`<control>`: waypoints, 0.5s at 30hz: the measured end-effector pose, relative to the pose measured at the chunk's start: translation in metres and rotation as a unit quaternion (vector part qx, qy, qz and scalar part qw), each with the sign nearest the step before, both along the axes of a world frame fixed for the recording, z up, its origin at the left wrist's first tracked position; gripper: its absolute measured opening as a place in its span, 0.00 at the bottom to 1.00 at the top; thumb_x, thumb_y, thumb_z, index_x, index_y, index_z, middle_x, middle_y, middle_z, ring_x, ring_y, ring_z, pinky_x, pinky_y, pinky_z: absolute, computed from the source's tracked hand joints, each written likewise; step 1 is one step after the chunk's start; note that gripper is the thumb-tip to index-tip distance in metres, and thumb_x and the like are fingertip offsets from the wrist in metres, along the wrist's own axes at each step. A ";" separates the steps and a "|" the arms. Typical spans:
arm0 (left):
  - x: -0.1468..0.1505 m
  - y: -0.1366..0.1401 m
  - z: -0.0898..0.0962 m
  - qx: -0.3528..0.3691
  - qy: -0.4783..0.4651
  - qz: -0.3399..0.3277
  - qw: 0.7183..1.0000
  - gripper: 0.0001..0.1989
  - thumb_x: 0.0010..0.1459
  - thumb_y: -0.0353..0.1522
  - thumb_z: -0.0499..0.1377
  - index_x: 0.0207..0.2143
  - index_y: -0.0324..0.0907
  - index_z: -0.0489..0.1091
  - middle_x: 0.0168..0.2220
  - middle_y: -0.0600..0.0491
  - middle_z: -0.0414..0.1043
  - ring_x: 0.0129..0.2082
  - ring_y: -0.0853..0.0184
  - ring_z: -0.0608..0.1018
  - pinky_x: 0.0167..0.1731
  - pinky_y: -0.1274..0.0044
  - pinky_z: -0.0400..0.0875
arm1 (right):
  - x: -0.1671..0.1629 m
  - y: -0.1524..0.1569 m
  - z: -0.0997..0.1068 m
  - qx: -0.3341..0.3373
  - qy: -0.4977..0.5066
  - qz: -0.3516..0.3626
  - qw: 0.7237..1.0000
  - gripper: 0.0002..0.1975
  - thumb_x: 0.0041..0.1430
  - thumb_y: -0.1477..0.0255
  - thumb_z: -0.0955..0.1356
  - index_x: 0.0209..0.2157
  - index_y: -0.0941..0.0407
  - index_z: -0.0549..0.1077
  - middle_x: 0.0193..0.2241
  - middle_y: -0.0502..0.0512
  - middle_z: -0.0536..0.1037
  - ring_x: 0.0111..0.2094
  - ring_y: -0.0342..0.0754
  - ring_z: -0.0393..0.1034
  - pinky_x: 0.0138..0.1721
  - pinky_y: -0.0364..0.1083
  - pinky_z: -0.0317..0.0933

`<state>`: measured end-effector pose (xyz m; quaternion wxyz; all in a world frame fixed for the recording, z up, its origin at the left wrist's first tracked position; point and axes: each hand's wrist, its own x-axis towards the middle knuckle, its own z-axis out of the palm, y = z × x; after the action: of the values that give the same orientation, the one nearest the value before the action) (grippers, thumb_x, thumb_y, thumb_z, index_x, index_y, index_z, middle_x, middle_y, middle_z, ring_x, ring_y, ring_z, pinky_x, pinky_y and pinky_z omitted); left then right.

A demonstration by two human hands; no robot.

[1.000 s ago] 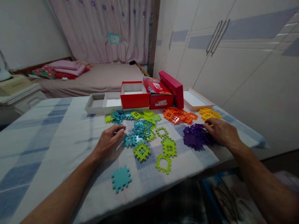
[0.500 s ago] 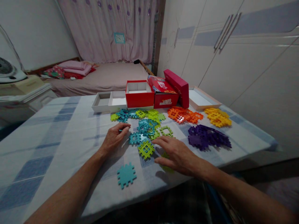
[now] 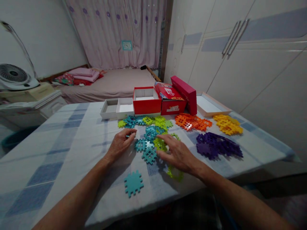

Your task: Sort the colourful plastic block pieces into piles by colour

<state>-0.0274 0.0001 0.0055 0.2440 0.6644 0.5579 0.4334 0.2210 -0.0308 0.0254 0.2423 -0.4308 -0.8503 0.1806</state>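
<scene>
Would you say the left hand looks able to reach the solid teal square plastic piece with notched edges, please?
Probably yes: nothing covers the teal square piece, with only blue-and-white tablecloth between it and the left hand.

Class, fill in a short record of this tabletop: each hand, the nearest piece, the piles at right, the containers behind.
Left hand: beside teal lattice pieces; grip unclear
Right hand: at lime-green lattice pieces; grip unclear
Nearest piece: solid teal toothed square
Right-side piles: orange pile, yellow pile, purple pile
Behind: open red box, white two-compartment tray
</scene>
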 end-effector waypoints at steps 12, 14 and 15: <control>-0.031 -0.104 0.004 -0.051 0.279 -0.295 0.912 0.39 0.45 0.41 0.68 0.60 0.56 0.61 0.64 0.49 0.58 0.59 0.52 0.67 0.55 0.63 0.67 | 0.107 -0.013 0.002 0.082 -0.041 -0.149 0.985 0.24 0.60 0.63 0.65 0.56 0.58 0.66 0.55 0.62 0.70 0.56 0.56 0.65 0.58 0.56 0.60; -0.034 -0.113 -0.009 -0.039 0.294 -0.290 0.910 0.37 0.44 0.35 0.68 0.58 0.55 0.63 0.62 0.48 0.60 0.58 0.53 0.68 0.55 0.64 0.67 | 0.101 -0.023 -0.006 0.070 -0.027 -0.124 0.989 0.24 0.60 0.64 0.65 0.57 0.56 0.65 0.56 0.60 0.70 0.56 0.54 0.66 0.57 0.54 0.61; -0.035 -0.114 -0.013 -0.039 0.295 -0.284 0.912 0.34 0.45 0.32 0.67 0.57 0.54 0.65 0.60 0.48 0.63 0.56 0.55 0.70 0.54 0.66 0.68 | 0.097 -0.028 -0.011 0.060 -0.018 -0.111 0.992 0.24 0.60 0.64 0.66 0.57 0.55 0.65 0.56 0.59 0.71 0.56 0.53 0.66 0.56 0.52 0.62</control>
<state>-0.0621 -0.1140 -0.0076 0.2063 0.8823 0.4090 0.1080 0.3176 -0.0588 0.0149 0.2708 -0.5108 -0.8106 0.0933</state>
